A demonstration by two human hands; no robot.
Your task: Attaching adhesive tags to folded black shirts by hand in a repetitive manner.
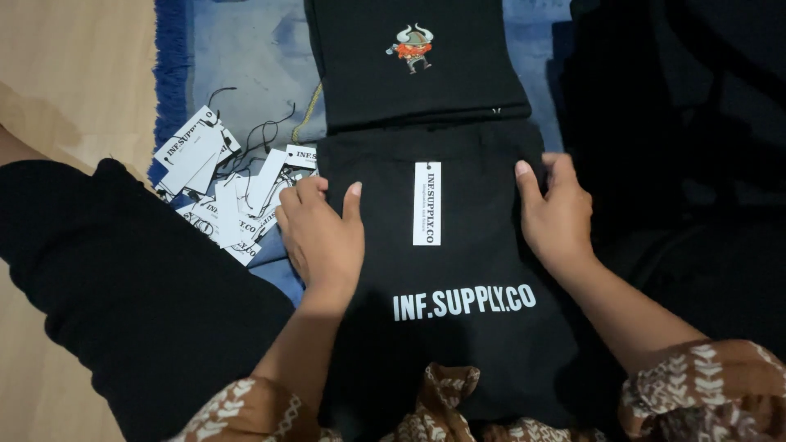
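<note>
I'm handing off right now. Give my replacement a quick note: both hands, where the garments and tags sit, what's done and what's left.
Left hand: flat on the left edge of the folded black printed garment.
Right hand: flat on its right edge.
Neither hand grips anything.
White rectangular hang tag lies on the garment's middle.
Second folded black garment with cartoon emblem lies just beyond.
Pile of loose white tags with black strings sits left, on the blue rug.
Done: one garment tagged.
Left: loose tags unused.

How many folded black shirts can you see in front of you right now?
2. One folded black shirt lies under both hands, left hand and right hand, with a white tag on it. The second shirt, with a small cartoon print, lies just beyond. Dark areas at right may hide more.
</note>
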